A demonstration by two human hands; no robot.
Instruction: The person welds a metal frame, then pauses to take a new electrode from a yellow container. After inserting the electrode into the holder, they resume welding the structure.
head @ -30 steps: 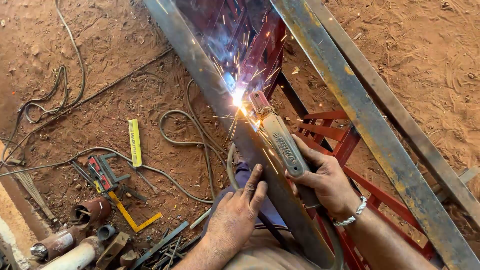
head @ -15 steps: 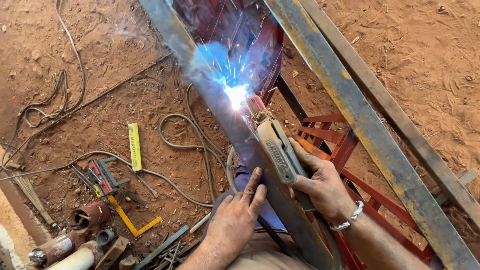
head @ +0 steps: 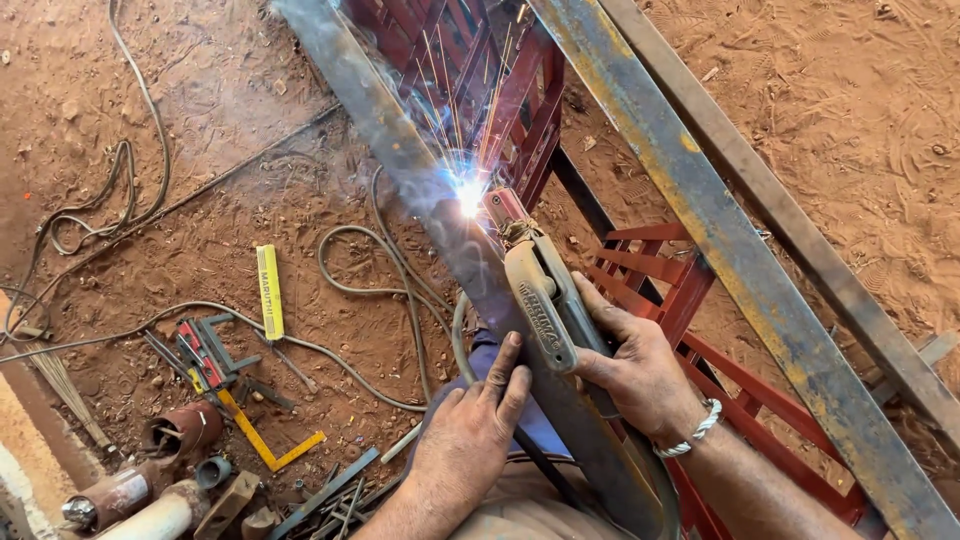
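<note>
Red, dusty ground strewn with cables [head: 150, 190], pipe offcuts [head: 180, 430], a yellow square [head: 265, 450] and a yellow electrode packet [head: 269, 291] lies beneath a welding job seen from above. A person's right hand [head: 640, 375] has its fingers [head: 600, 318] wrapped tight around the tan electrode holder [head: 540, 300], whose tip burns a white arc [head: 468, 195] against the long grey steel bar [head: 400, 140] running diagonally over a red metal frame [head: 520, 90]. The left hand [head: 470, 440] lies flat with its fingers spread open, gripping nothing, pressing on the same bar just below the holder. Sparks fan upward over the red frame. The risks read plainly: both hands are bare and near the arc, so spatter or heat travelling down the bar could burn the steadying palm; a metal bracelet [head: 690, 432] on the right wrist sits close to live, hot work. Should the left hand flinch, the bar could shift and the arc wander off the joint or stick. Leads looped on the ground beside the bar look likely to catch falling sparks or snag a foot.
</note>
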